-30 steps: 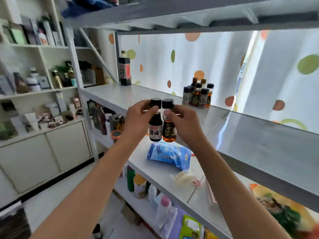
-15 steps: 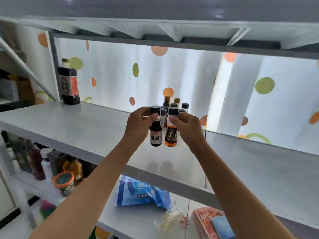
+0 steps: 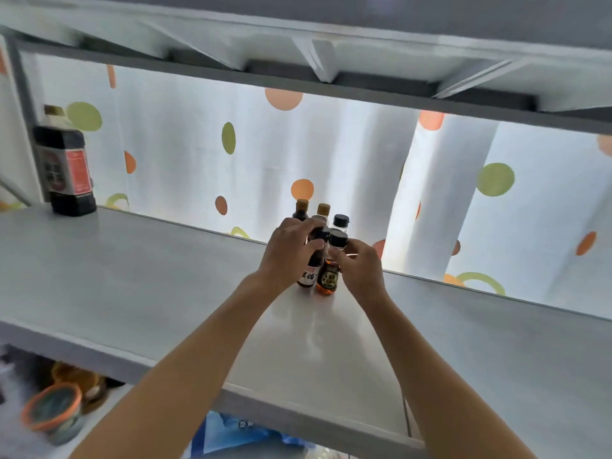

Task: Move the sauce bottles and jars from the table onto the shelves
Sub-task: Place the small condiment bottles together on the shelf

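My left hand (image 3: pixel 288 250) grips a small dark sauce bottle (image 3: pixel 309 271) with a white label, and my right hand (image 3: pixel 359 266) grips a small amber sauce bottle (image 3: pixel 328 279) with a black cap. Both bottles stand side by side on the white shelf (image 3: pixel 132 286), bases touching or just at its surface. Directly behind them is a cluster of small sauce bottles (image 3: pixel 323 213), partly hidden by my hands.
A large dark soy sauce bottle (image 3: pixel 66 167) stands at the shelf's far left. A dotted curtain hangs behind. An upper shelf (image 3: pixel 331 44) runs overhead. Below are an orange-lidded container (image 3: pixel 53 409) and a blue packet (image 3: pixel 238 432).
Both hands moved forward and down, bringing the two bottles from the air onto the shelf in front of the cluster. The view has moved closer to the shelf.
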A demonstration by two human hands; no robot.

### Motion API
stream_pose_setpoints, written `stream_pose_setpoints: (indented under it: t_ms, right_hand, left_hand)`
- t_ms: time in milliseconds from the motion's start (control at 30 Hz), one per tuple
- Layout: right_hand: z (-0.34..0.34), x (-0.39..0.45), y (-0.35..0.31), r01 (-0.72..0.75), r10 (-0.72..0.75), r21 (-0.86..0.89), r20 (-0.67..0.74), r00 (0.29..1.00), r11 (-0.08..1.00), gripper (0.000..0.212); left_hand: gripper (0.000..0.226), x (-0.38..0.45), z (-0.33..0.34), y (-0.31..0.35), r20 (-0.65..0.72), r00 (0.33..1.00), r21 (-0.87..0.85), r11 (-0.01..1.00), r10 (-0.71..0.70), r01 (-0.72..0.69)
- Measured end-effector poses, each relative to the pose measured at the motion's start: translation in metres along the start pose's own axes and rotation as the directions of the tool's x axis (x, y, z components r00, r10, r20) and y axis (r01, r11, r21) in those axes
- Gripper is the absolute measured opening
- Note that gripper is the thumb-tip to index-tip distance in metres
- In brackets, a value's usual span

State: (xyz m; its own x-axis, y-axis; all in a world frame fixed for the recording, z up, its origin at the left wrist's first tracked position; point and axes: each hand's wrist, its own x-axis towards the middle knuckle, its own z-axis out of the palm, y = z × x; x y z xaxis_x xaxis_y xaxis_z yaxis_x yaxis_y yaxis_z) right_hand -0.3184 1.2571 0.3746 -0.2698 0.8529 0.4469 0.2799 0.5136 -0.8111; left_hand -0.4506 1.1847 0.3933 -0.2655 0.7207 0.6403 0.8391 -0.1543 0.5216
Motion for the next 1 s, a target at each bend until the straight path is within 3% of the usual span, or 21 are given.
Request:
stream_pose_setpoints:
  t_ms: [200, 300, 400, 500, 700, 1000]
  right_hand:
    - [0.009, 0.007, 0.011, -0.004, 0.005, 0.024, -0.011, 1.000, 1.000, 0.021]
    - [0.011, 0.006, 0.018, -0.023, 0.022, 0.027, 0.024, 0.999, 0.999, 0.028]
    - [0.006, 0.009, 0.018, -0.045, 0.044, 0.017, 0.069, 0.997, 0.999, 0.022]
    - [0.003, 0.006, 0.021, -0.064, 0.070, -0.051, 0.127, 0.989, 0.997, 0.022]
    - [0.015, 0.005, 0.039, -0.093, 0.115, -0.190, 0.108, 0.987, 0.977, 0.026]
    - [0.023, 0.009, 0.045, -0.086, 0.104, -0.201, 0.081, 0.991, 0.976, 0.021]
  left_hand:
    - [0.037, 0.009, 0.024, -0.016, -0.054, 0.998, 0.098, 0.995, -0.016, 0.021]
    - [0.043, 0.011, 0.028, -0.027, -0.084, 0.993, 0.206, 0.976, 0.087, -0.068]
    - [0.053, 0.012, 0.027, -0.041, -0.062, 0.974, 0.354, 0.917, 0.220, -0.184]
    - [0.057, 0.014, 0.026, -0.048, -0.088, 0.968, 0.430, 0.885, 0.236, -0.176]
    - [0.055, 0.017, 0.034, -0.048, -0.096, 0.970, 0.380, 0.909, 0.223, -0.171]
    - [0.059, 0.016, 0.042, -0.052, -0.126, 0.978, 0.370, 0.922, 0.167, -0.109]
